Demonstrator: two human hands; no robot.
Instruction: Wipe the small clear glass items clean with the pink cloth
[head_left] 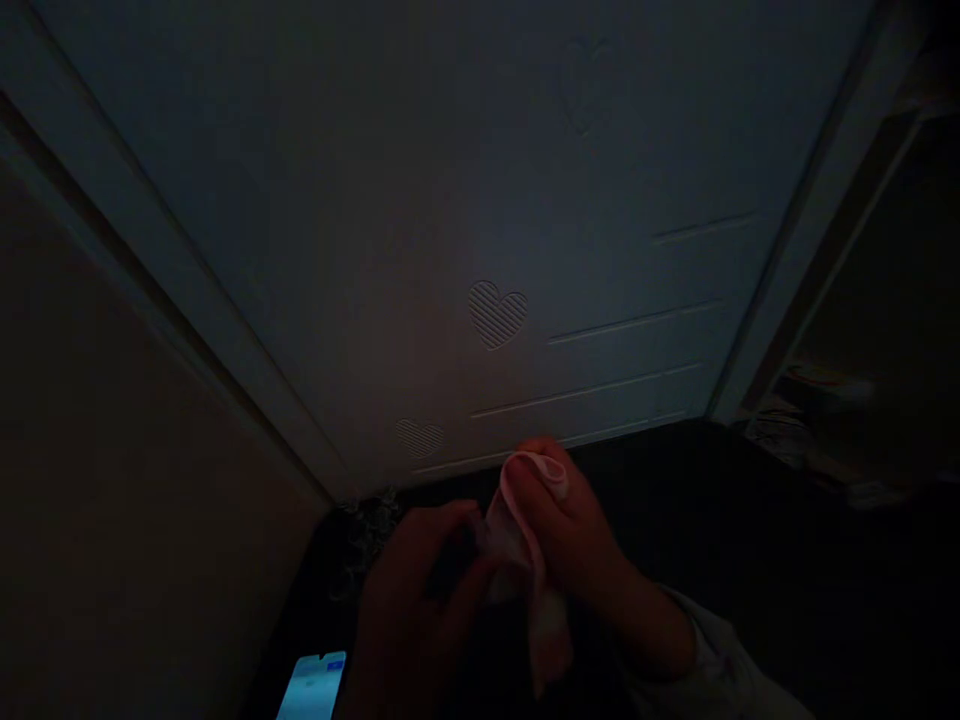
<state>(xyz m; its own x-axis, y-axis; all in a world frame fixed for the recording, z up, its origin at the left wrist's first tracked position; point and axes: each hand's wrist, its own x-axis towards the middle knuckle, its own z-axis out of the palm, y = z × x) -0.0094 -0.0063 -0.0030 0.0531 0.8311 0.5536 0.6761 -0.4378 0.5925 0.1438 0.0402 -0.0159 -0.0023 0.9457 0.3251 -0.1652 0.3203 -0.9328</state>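
In dim light, a pale pinkish strip of cloth [551,640] hangs between my two hands, its lower end loose. My right hand [566,520] is closed round the upper part, where the cloth loops over near the thumb. On the left side of the cloth, my left hand [420,590] pinches its edge between thumb and fingertips. Fine detail of the cloth is lost in the dark.
A panel with embossed hearts [498,315] and grooves stands in front. A lit phone [312,688] lies at the lower left. Thin curly pale items [371,525] lie by the left corner. Dim papers [780,425] sit at the right.
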